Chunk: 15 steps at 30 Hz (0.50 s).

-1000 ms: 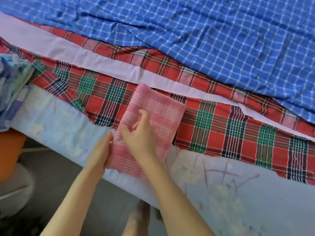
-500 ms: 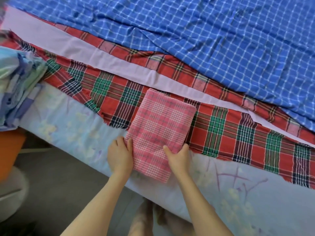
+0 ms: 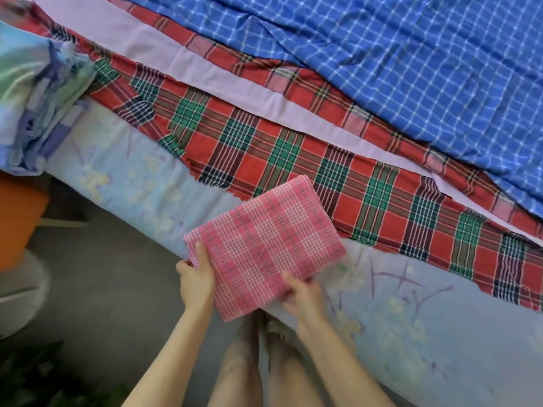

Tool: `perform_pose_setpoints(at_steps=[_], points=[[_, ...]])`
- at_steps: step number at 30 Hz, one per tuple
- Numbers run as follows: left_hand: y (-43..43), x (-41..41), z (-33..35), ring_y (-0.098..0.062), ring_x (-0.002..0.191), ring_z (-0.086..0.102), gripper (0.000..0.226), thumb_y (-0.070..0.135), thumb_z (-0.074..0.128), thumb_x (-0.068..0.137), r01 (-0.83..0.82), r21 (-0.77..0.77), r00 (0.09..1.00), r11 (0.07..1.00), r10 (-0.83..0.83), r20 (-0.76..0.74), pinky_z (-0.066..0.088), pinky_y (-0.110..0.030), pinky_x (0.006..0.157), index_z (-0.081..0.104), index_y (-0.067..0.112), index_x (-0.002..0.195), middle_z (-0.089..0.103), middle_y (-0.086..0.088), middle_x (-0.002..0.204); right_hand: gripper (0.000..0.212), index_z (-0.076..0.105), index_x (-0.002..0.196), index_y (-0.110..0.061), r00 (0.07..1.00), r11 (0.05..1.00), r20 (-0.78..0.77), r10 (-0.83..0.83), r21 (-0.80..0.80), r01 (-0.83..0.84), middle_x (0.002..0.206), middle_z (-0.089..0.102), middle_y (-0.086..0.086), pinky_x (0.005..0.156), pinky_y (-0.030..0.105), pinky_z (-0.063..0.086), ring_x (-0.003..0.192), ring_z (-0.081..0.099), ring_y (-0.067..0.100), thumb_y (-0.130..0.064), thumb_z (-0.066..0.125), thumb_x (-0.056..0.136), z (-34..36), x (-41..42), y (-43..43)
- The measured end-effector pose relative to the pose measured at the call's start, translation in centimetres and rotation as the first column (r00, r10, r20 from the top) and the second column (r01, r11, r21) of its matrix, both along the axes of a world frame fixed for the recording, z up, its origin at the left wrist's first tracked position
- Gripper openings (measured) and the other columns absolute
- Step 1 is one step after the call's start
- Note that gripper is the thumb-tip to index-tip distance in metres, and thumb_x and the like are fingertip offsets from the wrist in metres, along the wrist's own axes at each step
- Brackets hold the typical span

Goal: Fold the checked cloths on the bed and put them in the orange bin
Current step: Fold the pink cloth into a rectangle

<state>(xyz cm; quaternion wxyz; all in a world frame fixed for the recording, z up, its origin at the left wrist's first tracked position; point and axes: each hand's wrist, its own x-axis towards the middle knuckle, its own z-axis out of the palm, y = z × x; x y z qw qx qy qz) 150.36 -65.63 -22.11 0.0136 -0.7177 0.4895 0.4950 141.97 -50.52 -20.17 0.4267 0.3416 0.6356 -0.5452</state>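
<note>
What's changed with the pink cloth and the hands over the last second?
The folded pink checked cloth has been pulled toward the bed's near edge, off the red plaid cloth. A second ago the hands were pressing the fold flat; now the left hand and right hand grip its near edge from either side. The red plaid, blue checked cloth and orange bin look unmoved.
</note>
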Motion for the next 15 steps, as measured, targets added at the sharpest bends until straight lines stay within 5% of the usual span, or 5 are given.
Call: perform_pose_setpoints(at_steps=[2,7,10,13,15], points=[[0.1,-0.4,-0.2,-0.027,0.086,0.053,0.069,0.069,0.032,0.087,-0.069,0.007,0.998,0.998,0.069,0.002,0.045,-0.041,0.081,0.037,0.006,0.116,0.051,-0.011,0.104,0.072,0.053,0.129,-0.011,0.992,0.996,-0.102,-0.079,0.036,0.083,0.118,0.066,0.002,0.094,0.044,0.05,0.106,0.062,0.021,-0.031,0.079,0.065,-0.5,-4.4,1.1],[-0.1,-1.5,-0.4,-0.035,0.097,0.059,0.089,0.075,0.031,0.083,-0.184,0.026,0.983,0.982,0.184,0.004,0.049,-0.043,0.085,0.046,-0.003,0.123,0.058,-0.016,0.113,0.024,0.068,0.1,-0.006,0.984,0.99,-0.168,-0.053,0.124,0.074,0.097,0.071,0.009,0.078,0.038,0.056,0.089,0.067,0.026,-0.02,0.073,0.08,-0.5,-9.4,0.7],[-0.5,-1.4,1.4,-0.029,0.079,0.058,0.084,0.072,0.033,0.084,-0.187,0.001,0.981,0.982,0.187,-0.057,0.046,-0.035,0.068,0.055,-0.006,0.107,0.06,-0.015,0.095,0.024,0.063,0.105,-0.011,0.915,0.982,-0.394,0.085,0.188,-0.01,0.096,0.068,0.004,0.071,0.031,0.053,0.087,0.065,0.02,-0.019,0.07,0.083,2.9,-8.3,0.0],[-1.3,-0.6,4.1,-0.033,0.08,0.059,0.08,0.073,0.036,0.083,-0.169,-0.066,0.985,0.983,0.166,-0.05,0.043,-0.036,0.067,0.057,-0.004,0.089,0.059,-0.015,0.086,0.021,0.059,0.105,-0.016,0.797,0.951,-0.543,0.266,0.284,-0.124,0.096,0.063,-0.005,0.073,0.03,0.051,0.087,0.061,0.014,-0.022,0.067,0.086,7.8,-6.8,-0.3],[-2.5,0.2,7.2,-0.026,0.063,0.051,0.066,0.069,0.04,0.085,-0.157,-0.14,0.985,0.978,0.144,-0.095,0.037,-0.032,0.055,0.045,0.007,0.064,0.049,-0.007,0.065,0.021,0.057,0.106,-0.017,0.725,0.937,-0.602,0.334,0.295,-0.186,0.092,0.058,-0.012,0.077,0.034,0.051,0.085,0.058,0.01,-0.024,0.065,0.087,10.8,-6.2,-0.9]])
